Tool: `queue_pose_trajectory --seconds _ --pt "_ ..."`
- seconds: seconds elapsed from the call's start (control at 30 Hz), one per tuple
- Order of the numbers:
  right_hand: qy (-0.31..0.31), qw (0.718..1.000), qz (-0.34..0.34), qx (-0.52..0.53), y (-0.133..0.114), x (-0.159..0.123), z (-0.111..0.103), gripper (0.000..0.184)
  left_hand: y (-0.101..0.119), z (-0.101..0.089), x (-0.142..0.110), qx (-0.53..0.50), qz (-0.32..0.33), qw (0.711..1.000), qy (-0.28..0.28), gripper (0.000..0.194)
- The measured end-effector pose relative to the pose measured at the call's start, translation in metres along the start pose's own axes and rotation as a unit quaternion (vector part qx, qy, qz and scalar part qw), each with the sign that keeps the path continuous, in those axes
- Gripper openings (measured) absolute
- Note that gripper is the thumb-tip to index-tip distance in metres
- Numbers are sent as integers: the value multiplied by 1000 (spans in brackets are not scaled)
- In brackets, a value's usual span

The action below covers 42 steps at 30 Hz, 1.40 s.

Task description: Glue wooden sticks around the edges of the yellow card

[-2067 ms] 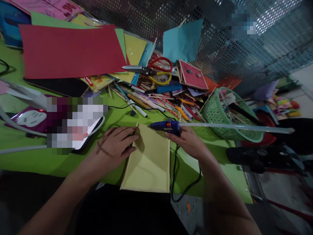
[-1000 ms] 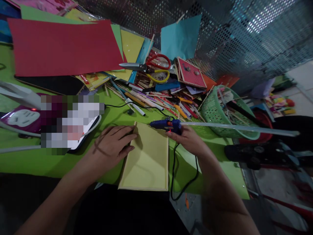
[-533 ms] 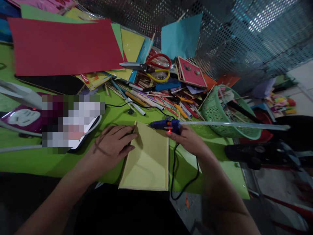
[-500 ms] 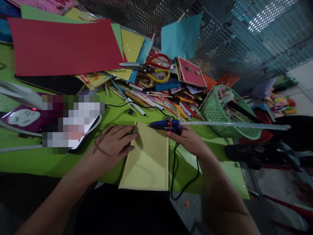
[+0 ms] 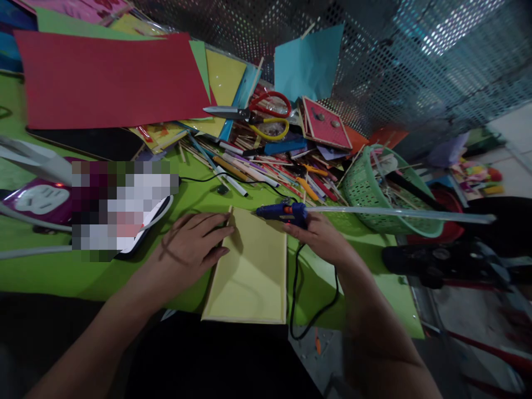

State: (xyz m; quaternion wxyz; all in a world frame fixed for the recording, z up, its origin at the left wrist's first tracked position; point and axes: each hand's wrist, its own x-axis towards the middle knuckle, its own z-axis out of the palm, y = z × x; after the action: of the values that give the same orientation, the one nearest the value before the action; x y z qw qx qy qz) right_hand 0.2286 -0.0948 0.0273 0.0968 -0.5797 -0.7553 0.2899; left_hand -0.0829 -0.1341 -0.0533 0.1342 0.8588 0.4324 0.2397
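Observation:
My right hand [image 5: 322,238] is closed around a blue glue gun [image 5: 280,211], which lies level over the far end of a yellow panel [image 5: 251,271]. A long clear glue stick [image 5: 399,213] juts out of the gun's back to the right, and a black cord hangs below. The nozzle points left, at the panel's far edge; whether it touches cannot be made out. My left hand [image 5: 197,238] lies with fingers stretched out, fingertips on the panel's left edge. Thin pale strips border the panel, which reaches over the table's front edge.
Scissors [image 5: 249,114] with red and yellow handles lie on a heap of pens and sticks. A green basket [image 5: 369,191] stands at right. Left are a purple power strip [image 5: 39,199], a partly blurred phone-like device [image 5: 145,221] and red paper [image 5: 112,80]. Perforated metal stands behind.
The whole view has shifted slightly since the first frame. The glue stick's far end has moved a little; the gun, panel and both hands keep nearly the same places.

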Motion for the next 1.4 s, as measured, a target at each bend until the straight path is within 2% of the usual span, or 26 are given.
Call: queue_pose_trajectory --seconds 0.23,0.53,0.87,1.2,1.4 --pt "-1 1000 -6 30 -3 2 2 37 1 -1 1 9 8 1000 3 34" --pt "-2 1000 -1 11 2 -7 -9 36 -3 3 -1 18 10 1000 3 35" --pt "7 1000 -7 28 -1 0 2 39 -1 0 0 7 2 1000 -1 33" --pt "6 1000 -7 3 1 -7 -8 38 -3 4 -1 20 5 1000 6 35" --pt "5 1000 -11 11 0 -5 -4 38 -3 3 -1 12 5 1000 5 35"
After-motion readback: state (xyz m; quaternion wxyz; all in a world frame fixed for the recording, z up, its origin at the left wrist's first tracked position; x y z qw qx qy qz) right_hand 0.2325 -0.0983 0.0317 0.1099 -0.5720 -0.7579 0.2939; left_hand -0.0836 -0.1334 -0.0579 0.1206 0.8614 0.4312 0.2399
